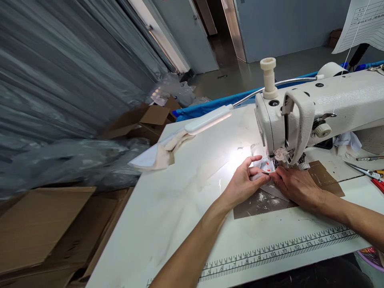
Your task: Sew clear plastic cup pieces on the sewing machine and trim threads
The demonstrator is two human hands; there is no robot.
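Both hands are at the needle end of a white sewing machine (271, 126). A small piece of white fabric (277, 191) with red marks lies under them, its upper part beside the presser foot. My left hand (244, 180) pinches the fabric's edge between thumb and fingers, with the index finger stretched toward the machine. Close against it, my right hand (295, 186) has its fingers closed at the same edge, right in front of the foot; its fingertips are partly hidden. Beneath the fabric is a shiny brown sheet (325, 178) on the table.
A lamp (208, 120) on a flexible metal neck lights the white table (180, 216). Cream and white cloth (159, 155) lies at its left edge. Scissors (364, 171) rest at right. A printed ruler (279, 252) runs along the front. Cardboard boxes (42, 228) stand left.
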